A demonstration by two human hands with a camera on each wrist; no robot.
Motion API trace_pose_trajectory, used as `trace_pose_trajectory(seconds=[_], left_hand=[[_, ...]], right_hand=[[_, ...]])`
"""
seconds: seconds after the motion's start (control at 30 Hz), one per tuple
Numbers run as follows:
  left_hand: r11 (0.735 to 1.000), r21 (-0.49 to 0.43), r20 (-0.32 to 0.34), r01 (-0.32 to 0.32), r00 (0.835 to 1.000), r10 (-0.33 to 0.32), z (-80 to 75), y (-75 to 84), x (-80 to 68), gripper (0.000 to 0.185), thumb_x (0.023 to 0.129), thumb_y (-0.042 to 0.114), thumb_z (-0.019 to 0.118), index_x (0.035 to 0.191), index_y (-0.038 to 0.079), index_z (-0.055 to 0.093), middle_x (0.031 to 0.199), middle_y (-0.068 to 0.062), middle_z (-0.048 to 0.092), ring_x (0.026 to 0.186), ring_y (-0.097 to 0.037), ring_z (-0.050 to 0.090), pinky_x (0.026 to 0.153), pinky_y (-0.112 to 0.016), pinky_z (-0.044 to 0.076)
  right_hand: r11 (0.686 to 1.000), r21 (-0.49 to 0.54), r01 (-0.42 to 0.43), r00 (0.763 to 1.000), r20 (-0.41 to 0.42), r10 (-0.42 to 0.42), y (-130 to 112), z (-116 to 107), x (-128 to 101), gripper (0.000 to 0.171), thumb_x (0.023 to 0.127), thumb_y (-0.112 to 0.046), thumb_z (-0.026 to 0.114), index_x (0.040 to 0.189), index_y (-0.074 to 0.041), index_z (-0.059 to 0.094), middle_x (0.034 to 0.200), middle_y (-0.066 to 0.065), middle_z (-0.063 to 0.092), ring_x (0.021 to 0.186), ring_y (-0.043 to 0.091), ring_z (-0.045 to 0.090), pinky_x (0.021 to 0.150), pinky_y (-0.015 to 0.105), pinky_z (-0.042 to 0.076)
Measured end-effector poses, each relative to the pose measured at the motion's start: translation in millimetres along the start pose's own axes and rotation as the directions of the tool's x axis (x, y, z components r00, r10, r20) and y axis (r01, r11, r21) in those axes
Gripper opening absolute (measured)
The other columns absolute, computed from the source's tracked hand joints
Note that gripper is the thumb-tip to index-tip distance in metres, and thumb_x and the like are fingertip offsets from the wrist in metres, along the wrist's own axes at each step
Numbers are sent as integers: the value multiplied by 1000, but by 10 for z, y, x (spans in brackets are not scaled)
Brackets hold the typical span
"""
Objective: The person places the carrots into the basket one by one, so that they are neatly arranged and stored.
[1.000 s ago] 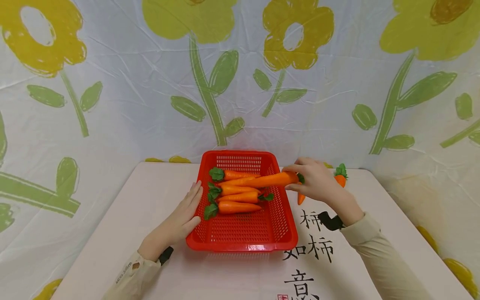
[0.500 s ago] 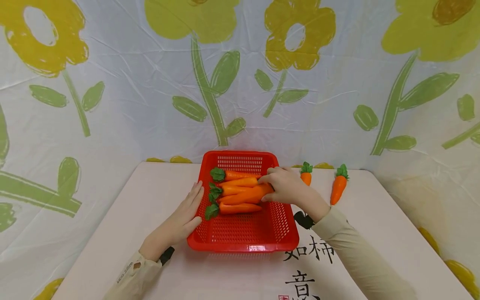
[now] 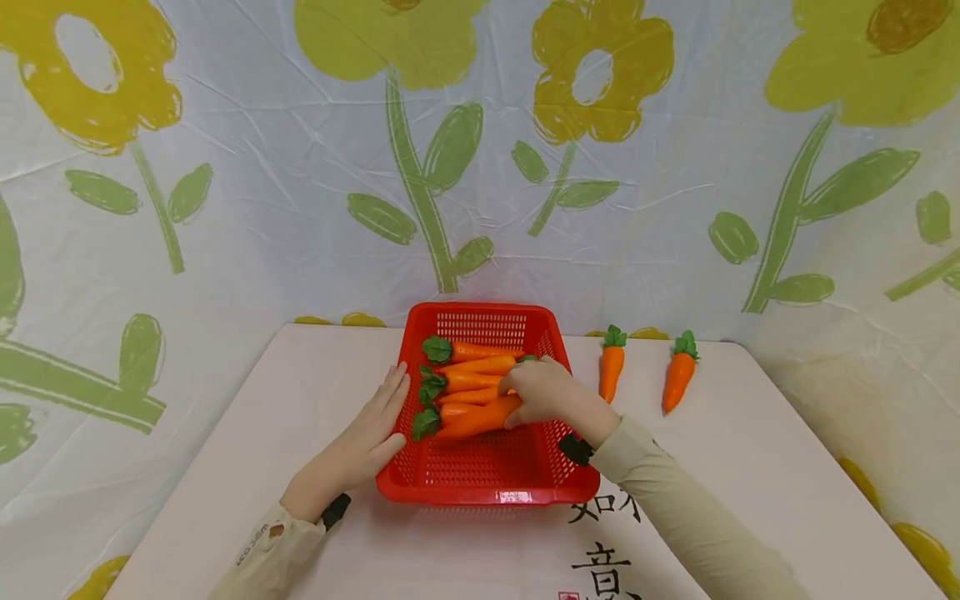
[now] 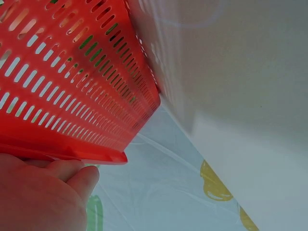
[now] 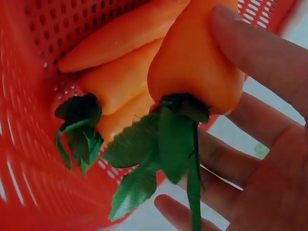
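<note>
Fingers (image 5: 250, 53) curled round carrot (image 5: 192, 62)

- The right hand (image 3: 542, 392) has carried the carrot (image 3: 472, 419) from over the table into the red basket (image 3: 487, 483), low among the others.
- A second loose carrot (image 3: 611, 363) now shows on the table.

Large black brush-style Chinese characters are printed on the bench (image 3: 750, 467), partly covered by the right sleeve (image 3: 675, 500); "意" reads clearly, with part of "如" above it. Small dark lettering on the left sleeve (image 3: 258, 550) is too small to read.
</note>
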State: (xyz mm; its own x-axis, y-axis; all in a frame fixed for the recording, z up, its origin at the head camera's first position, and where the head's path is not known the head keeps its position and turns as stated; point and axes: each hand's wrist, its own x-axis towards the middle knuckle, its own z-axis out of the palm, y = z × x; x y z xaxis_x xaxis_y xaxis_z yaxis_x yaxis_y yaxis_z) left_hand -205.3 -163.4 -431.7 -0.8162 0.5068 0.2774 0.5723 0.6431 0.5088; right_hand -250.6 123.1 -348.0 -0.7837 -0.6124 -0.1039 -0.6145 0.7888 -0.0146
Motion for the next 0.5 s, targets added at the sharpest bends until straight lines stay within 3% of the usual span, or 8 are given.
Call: trace_pose_trajectory(seconds=[0.23,0.5], left_hand=[[1000,7,1,-2,1000,2,-5,9,-4,72,87,11,44,149,-2,11,158,-11,-1,143,-31,0,112,-51,13],[1000,2,-1,-5,1000,5,-24,32,-2,72,87,11,45,149,-3,11,157,-11,-1,143,-31,0,112,-50,12]], right_hand=[[999,33,-40,998,40,39,-73,67,45,39,68,-39,80,99,-15,74,93,-2,70,87,18,60,86,44,44],[987,92,-133,982,147,119,-95,186,94,33,67,-37,82,85,-13,69,75,-5,59,67,15,54,63,33,46]])
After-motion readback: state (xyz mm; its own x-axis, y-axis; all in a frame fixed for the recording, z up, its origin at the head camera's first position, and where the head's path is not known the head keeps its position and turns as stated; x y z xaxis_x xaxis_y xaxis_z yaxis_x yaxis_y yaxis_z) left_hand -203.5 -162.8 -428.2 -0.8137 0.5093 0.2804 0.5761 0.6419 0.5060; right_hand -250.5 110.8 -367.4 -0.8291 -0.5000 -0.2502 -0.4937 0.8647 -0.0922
